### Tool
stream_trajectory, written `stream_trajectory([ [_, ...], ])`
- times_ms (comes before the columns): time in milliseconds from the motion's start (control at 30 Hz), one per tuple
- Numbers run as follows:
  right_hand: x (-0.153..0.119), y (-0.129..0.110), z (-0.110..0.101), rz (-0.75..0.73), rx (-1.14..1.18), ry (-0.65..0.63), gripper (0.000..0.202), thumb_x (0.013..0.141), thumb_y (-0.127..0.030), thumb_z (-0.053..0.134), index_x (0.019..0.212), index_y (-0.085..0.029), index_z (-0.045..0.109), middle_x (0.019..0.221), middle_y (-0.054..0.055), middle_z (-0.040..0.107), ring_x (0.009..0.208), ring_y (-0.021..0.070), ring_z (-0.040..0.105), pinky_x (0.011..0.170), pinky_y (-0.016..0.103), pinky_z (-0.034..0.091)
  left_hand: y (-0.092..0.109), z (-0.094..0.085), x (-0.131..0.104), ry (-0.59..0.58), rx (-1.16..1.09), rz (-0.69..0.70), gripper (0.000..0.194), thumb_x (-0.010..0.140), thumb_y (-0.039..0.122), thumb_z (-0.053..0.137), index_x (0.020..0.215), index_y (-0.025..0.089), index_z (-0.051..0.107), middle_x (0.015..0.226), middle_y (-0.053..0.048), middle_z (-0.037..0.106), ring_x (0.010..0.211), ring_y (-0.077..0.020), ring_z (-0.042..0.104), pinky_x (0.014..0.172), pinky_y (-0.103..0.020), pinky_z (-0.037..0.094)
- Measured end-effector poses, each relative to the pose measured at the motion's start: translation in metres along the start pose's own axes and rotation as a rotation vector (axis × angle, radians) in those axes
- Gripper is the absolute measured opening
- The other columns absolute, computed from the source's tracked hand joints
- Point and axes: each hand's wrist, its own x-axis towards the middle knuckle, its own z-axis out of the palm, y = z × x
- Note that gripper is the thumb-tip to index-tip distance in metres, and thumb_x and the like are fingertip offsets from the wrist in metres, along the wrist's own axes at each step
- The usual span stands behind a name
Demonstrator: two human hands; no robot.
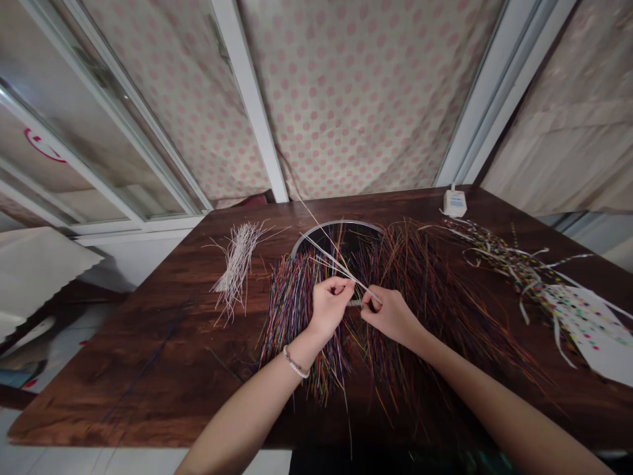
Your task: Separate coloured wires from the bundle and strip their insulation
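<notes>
Both of my hands meet over the middle of the table, each pinching the same thin bundle of white strands [330, 258]. My left hand [330, 300], with a beaded bracelet on its wrist, closes thumb and fingers on the bundle's middle. On its right, my right hand [388, 313] grips the near end. The loose strand tips fan out up and to the left. Beneath my hands lie multicoloured strands [291, 310] and a heap of reddish-brown strands [440, 297], spread over a round dark tray with a grey rim [316, 228]. What the strands are made of I cannot tell.
A pile of white strands [240, 260] lies on the dark wooden table [163, 330] at left. At right are dotted strips [494, 254], a dotted white sheet [593, 330] and a small white box [453, 202]. Curtained window panels stand behind the table.
</notes>
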Motion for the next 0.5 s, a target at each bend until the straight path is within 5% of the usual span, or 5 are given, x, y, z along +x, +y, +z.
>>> stream_trajectory([
  [267, 0.002, 0.001, -0.002, 0.089, 0.080, 0.028, 0.002, 0.064, -0.018, 0.048, 0.063, -0.018, 0.049, 0.044, -0.009, 0.030, 0.041, 0.0071, 0.031, 0.045, 0.020, 0.027, -0.002, 0.000, 0.001, -0.056, 0.019, -0.016, 0.024, 0.068, 0.036, 0.062, 0.069, 0.013, 0.067, 0.059, -0.001, 0.056, 0.058, -0.0112, 0.046, 0.058, -0.025, 0.036],
  [500, 0.008, 0.008, -0.010, 0.132, 0.186, 0.099, 0.014, 0.069, -0.026, 0.051, 0.065, -0.015, 0.058, 0.045, -0.007, 0.034, 0.044, 0.0080, 0.032, 0.045, 0.021, 0.027, 0.000, 0.001, -0.001, -0.128, -0.010, -0.048, 0.019, 0.069, 0.032, 0.062, 0.068, 0.014, 0.065, 0.057, 0.001, 0.053, 0.054, -0.0084, 0.041, 0.053, -0.022, 0.033],
])
